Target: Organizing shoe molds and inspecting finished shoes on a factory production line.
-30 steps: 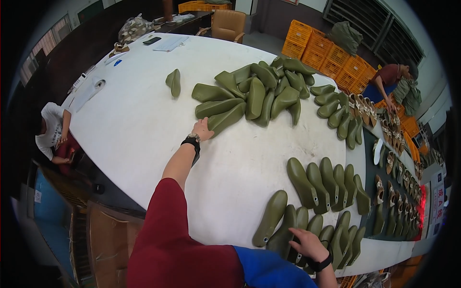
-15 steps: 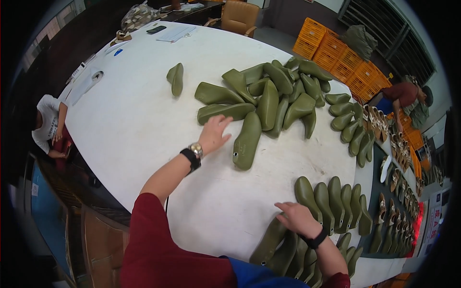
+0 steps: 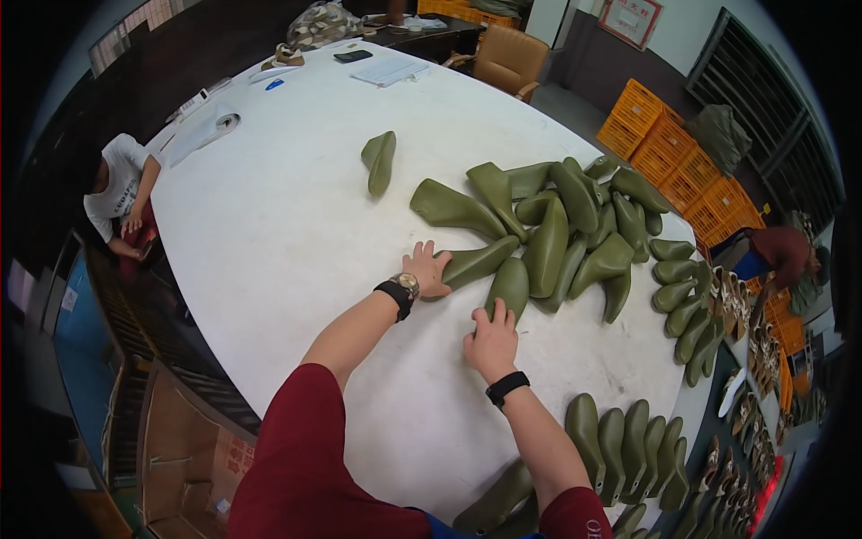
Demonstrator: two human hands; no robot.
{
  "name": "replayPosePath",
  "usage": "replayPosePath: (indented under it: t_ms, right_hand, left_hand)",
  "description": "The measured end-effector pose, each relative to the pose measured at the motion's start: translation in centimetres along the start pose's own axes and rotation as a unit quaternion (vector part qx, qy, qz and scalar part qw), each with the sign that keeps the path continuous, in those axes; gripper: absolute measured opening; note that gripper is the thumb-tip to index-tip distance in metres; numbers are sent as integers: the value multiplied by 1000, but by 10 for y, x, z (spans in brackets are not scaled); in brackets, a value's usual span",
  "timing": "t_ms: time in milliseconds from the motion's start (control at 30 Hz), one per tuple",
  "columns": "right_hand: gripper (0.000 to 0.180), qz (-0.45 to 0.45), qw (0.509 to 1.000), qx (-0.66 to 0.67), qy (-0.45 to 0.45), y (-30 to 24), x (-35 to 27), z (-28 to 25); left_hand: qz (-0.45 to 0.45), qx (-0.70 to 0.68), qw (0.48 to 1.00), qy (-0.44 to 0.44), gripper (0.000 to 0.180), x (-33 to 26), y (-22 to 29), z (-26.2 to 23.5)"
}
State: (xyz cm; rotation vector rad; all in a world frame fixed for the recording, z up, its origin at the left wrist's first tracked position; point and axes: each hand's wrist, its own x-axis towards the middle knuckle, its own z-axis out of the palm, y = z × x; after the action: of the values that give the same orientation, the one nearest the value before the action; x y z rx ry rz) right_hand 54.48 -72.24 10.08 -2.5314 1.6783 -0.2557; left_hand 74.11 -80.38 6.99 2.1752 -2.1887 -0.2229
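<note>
left hand [image 3: 426, 270] flat, fingers spread on one olive-green boot piece [image 3: 478, 261], right hand [image 3: 492, 340] open with fingertips on the next boot piece [image 3: 510, 287], both at near edge of the green pile [image 3: 575, 225], white table [image 3: 278, 216], orange crates [image 3: 682, 157] behind

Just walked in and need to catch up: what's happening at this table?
A person leans over a white table covered with olive-green boot-shaped shells. The left hand rests on one shell at the edge of the big pile; the right hand touches another shell beside it. A neat row of shells stands nearer, and a single pair lies apart.
</note>
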Motion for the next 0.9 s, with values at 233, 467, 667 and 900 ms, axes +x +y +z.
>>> replayPosePath:
  t_ms: [233, 467, 667, 900]
  right_hand:
    - [58, 136, 954, 268, -3, 47, -22, -6]
    - [65, 224, 871, 436, 25, 67, -119, -39]
    - [55, 312, 516, 795, -66, 102, -280, -145]
    - [60, 294, 636, 706, 106, 113, -465, -220]
  left_hand:
    - [-66, -133, 989, -16, 92, -20, 34, 15]
    - [-3, -178, 979, -95, 96, -131, 90, 21]
    - [-38, -626, 679, -383, 66, -224, 137, -1]
    - [66, -731, 545, -406, 69, -359, 248, -63]
